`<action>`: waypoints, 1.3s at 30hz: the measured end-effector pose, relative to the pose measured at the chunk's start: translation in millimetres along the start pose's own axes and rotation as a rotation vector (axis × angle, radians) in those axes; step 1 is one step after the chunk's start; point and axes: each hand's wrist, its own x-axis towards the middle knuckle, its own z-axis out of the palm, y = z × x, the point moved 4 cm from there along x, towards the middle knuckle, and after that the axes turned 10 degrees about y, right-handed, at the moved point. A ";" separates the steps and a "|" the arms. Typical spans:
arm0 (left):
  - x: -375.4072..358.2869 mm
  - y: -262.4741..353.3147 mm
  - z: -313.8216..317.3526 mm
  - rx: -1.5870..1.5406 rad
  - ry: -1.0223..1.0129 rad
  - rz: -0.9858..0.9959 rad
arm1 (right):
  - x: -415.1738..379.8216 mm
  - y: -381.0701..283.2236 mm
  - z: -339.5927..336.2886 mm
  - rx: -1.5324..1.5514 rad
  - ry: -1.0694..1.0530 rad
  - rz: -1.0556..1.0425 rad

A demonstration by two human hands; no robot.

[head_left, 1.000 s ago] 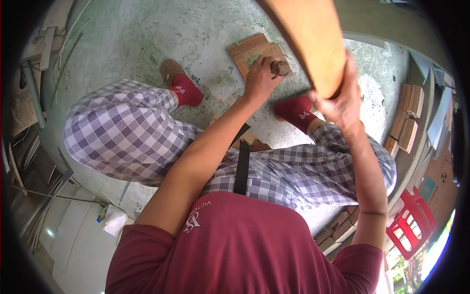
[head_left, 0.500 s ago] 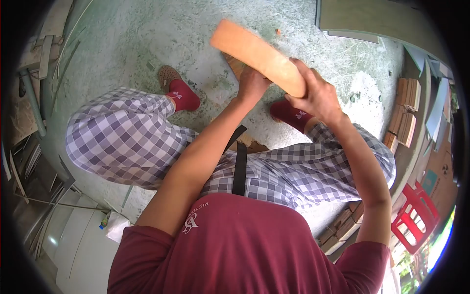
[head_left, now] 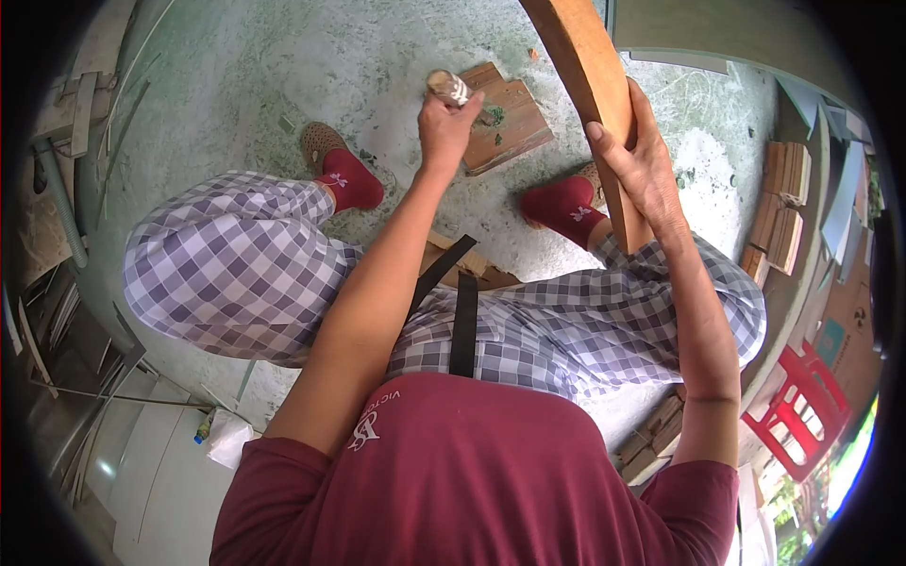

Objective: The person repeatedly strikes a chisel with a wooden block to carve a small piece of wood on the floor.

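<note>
My right hand [head_left: 649, 174] is closed around a long, curved wooden piece [head_left: 590, 71], with the thumb on its near face. The piece stands at a slant, its upper end running out of the top of the view. Further left, my left hand [head_left: 444, 137] is closed on a short, thick stick-like object [head_left: 448, 87] with a brownish end and a white striped band; its exact kind I cannot make out. Beside that hand, a wooden board [head_left: 519, 118] lies on the floor between my feet, with green patches on it.
Stacked wood blocks [head_left: 785, 174] stand along the right side, near a red plastic stool [head_left: 802, 410]. A grey panel [head_left: 727, 28] is at the top right. Wood and metal strips [head_left: 71, 321] crowd the left edge. My sock-clad feet rest on the scuffed floor [head_left: 236, 104].
The curved wooden piece has swung right and more upright in my right hand. My left hand has moved away from it to the left, over the board, which now shows more fully.
</note>
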 end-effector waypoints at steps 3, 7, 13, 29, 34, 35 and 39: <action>7.8 -1.5 -7.9 0.020 0.020 -0.019 | 1.2 3.5 6.5 -0.009 -0.015 -0.033; 13.8 -11.0 -0.3 -0.183 -0.050 -0.022 | -0.6 -0.9 8.7 -0.041 -0.074 -0.033; 8.2 -3.0 4.9 -0.107 -0.162 -0.002 | -0.9 0.0 10.8 -0.083 -0.090 -0.022; -8.9 3.0 14.4 -0.346 -0.068 0.017 | -4.4 -0.1 5.8 -0.072 -0.042 -0.038; -10.7 1.9 19.5 -0.221 -0.112 0.075 | -2.2 -0.2 6.9 -0.044 -0.039 -0.048; -10.1 -1.8 22.5 -0.220 -0.111 0.073 | -1.4 -1.6 6.7 -0.044 -0.042 -0.048; -15.5 -5.8 31.0 -0.136 -0.117 0.228 | 0.6 -34.5 -9.0 0.056 0.074 -0.183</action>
